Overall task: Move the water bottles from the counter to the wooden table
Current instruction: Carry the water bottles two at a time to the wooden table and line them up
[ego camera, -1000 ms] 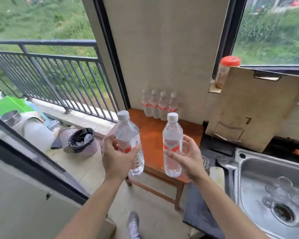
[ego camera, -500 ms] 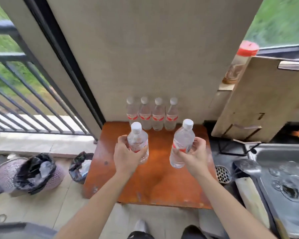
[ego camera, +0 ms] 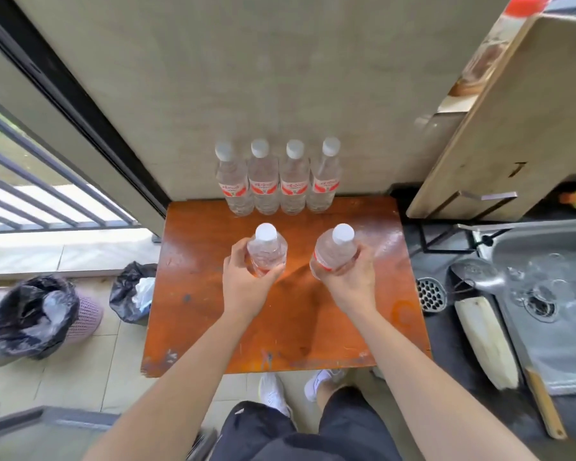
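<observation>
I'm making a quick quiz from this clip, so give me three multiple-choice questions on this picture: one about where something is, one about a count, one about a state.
1. Where does the row of standing bottles sit on the wooden table?
A. Along the far edge, by the wall
B. At the near edge
C. On the floor beside it

2. How many bottles stand in that row?
A. Two
B. Four
C. Six

3. What are the hands doing?
A. Both empty
C. One holds a cup
B. Each grips a bottle

Answers:
1. A, the row lines the table's far edge against the wall.
2. B, four white caps show side by side.
3. B, the left hand wraps the left bottle and the right hand wraps the right bottle, both over the table.
</observation>
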{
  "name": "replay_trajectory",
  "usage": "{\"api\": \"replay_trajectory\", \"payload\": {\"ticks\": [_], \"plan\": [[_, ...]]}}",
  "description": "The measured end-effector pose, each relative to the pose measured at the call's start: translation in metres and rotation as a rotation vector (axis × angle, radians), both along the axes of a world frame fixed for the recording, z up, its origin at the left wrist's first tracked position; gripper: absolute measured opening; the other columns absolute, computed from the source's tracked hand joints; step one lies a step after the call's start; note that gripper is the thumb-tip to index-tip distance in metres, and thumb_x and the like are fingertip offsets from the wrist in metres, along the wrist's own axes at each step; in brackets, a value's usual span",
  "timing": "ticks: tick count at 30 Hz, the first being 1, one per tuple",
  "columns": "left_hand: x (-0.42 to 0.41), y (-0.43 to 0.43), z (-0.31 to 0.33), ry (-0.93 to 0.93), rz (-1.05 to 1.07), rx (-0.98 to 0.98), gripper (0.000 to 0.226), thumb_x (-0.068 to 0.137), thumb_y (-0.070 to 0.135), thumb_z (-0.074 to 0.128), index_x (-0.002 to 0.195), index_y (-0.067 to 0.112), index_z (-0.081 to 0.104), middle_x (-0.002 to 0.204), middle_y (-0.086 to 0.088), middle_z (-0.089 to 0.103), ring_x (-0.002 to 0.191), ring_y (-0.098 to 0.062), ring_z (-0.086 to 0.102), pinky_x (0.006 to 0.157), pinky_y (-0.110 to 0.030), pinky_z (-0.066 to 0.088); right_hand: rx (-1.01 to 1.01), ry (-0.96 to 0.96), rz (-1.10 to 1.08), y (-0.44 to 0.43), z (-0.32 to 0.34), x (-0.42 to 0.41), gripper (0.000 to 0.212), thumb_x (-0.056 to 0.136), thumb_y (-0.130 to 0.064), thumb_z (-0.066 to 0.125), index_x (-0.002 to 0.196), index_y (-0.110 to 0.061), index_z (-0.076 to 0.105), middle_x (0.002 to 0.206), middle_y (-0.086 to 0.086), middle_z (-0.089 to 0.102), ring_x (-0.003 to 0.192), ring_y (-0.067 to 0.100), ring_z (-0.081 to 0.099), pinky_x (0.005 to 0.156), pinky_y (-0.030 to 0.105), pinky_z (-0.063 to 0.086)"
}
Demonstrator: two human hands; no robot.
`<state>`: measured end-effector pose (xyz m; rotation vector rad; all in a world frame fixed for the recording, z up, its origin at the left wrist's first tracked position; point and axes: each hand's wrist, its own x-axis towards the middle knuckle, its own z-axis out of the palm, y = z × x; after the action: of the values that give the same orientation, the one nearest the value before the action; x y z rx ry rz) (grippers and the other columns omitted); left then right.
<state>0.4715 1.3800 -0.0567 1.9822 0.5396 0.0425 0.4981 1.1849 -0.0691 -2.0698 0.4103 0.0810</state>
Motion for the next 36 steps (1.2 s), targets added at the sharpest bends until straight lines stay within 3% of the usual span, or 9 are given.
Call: {"api": "replay_trajectory", "payload": {"ticks": [4, 6, 11, 15, 18, 22, 27, 32, 36], "plan": [[-0.006, 0.002, 0.013, -0.054, -0.009, 0.031, 0.087, 0.069, 0.052, 0.086, 0.141, 0.037, 0.041, 0.140, 0.011, 0.046, 0.135, -0.014, 0.040, 0.109, -0.034, 0.038, -0.032, -0.053, 0.099, -0.002, 0.017, -0.011, 0.097, 0.069, -0.058, 0.083, 0.145, -0.031, 0.028, 0.145, -0.008, 0.040, 0.130, 0.006, 0.040, 0.105, 0.027, 0.036], [-0.004, 0.000, 0.028, -0.123, 0.004, 0.036, 0.087, 0.070, 0.059, 0.082, 0.143, 0.035, 0.042, 0.143, 0.011, 0.044, 0.136, -0.011, 0.037, 0.107, -0.033, 0.036, -0.062, -0.178, 0.175, -0.005, 0.031, -0.014, 0.089, 0.083, -0.064, 0.066, 0.153, -0.034, 0.022, 0.152, -0.011, 0.032, 0.138, 0.004, 0.033, 0.110, 0.027, 0.030], [0.008, -0.010, 0.058, -0.247, 0.067, 0.118, 0.055, 0.069, 0.057, 0.083, 0.112, 0.028, 0.063, 0.115, 0.010, 0.056, 0.113, -0.010, 0.052, 0.092, -0.027, 0.046, -0.131, -0.252, 0.313, -0.011, 0.055, -0.004, 0.056, 0.104, -0.055, 0.032, 0.154, -0.029, 0.034, 0.156, -0.011, 0.040, 0.142, 0.005, 0.036, 0.115, 0.030, 0.031], [0.014, -0.009, 0.061, -0.287, 0.024, 0.107, 0.036, 0.080, 0.039, 0.081, 0.108, 0.020, 0.071, 0.107, 0.008, 0.064, 0.105, -0.014, 0.058, 0.091, -0.035, 0.050, -0.171, -0.242, 0.306, -0.016, 0.058, -0.001, 0.051, 0.100, -0.064, 0.037, 0.134, -0.029, 0.051, 0.124, -0.010, 0.063, 0.114, 0.015, 0.059, 0.094, 0.033, 0.047], [0.012, -0.001, 0.064, -0.264, -0.050, 0.054, 0.035, 0.087, 0.029, 0.076, 0.120, 0.021, 0.071, 0.114, 0.012, 0.066, 0.110, -0.006, 0.058, 0.093, -0.018, 0.045, -0.164, -0.200, 0.217, -0.017, 0.058, -0.004, 0.053, 0.091, -0.067, 0.052, 0.122, -0.024, 0.049, 0.109, -0.009, 0.060, 0.101, 0.014, 0.059, 0.082, 0.031, 0.047], [0.008, 0.009, 0.070, -0.217, -0.133, -0.027, 0.034, 0.091, 0.022, 0.070, 0.125, 0.023, 0.066, 0.118, 0.014, 0.066, 0.108, 0.002, 0.059, 0.094, -0.015, 0.047, -0.171, -0.292, 0.260, -0.014, 0.060, -0.009, 0.056, 0.098, -0.055, 0.051, 0.147, -0.031, 0.041, 0.125, -0.011, 0.055, 0.115, 0.003, 0.049, 0.088, 0.020, 0.040], [0.011, 0.001, 0.071, -0.191, -0.126, 0.020, 0.035, 0.081, 0.032, 0.081, 0.113, 0.023, 0.070, 0.115, 0.009, 0.061, 0.107, -0.008, 0.056, 0.093, -0.025, 0.046, -0.249, -0.291, 0.478, -0.016, 0.063, -0.014, 0.048, 0.108, -0.040, 0.036, 0.155, -0.035, 0.031, 0.156, -0.015, 0.039, 0.143, 0.003, 0.033, 0.112, 0.024, 0.030], [0.016, 0.000, 0.072, -0.204, -0.108, 0.107, 0.044, 0.078, 0.037, 0.083, 0.118, 0.021, 0.073, 0.114, 0.004, 0.063, 0.110, -0.012, 0.056, 0.095, -0.026, 0.043, -0.343, -0.283, 0.368, -0.021, 0.070, -0.002, 0.038, 0.098, -0.049, 0.054, 0.130, -0.029, 0.054, 0.124, -0.012, 0.060, 0.112, 0.013, 0.057, 0.089, 0.033, 0.048], [0.017, 0.009, 0.077, -0.184, -0.170, 0.047, 0.045, 0.082, 0.028, 0.081, 0.124, 0.019, 0.070, 0.117, 0.011, 0.067, 0.109, -0.003, 0.058, 0.088, -0.008, 0.040, -0.380, -0.203, 0.356, -0.024, 0.084, 0.007, 0.041, 0.085, -0.067, 0.063, 0.113, -0.038, 0.056, 0.092, -0.018, 0.055, 0.083, 0.001, 0.056, 0.071, 0.025, 0.047]]}}
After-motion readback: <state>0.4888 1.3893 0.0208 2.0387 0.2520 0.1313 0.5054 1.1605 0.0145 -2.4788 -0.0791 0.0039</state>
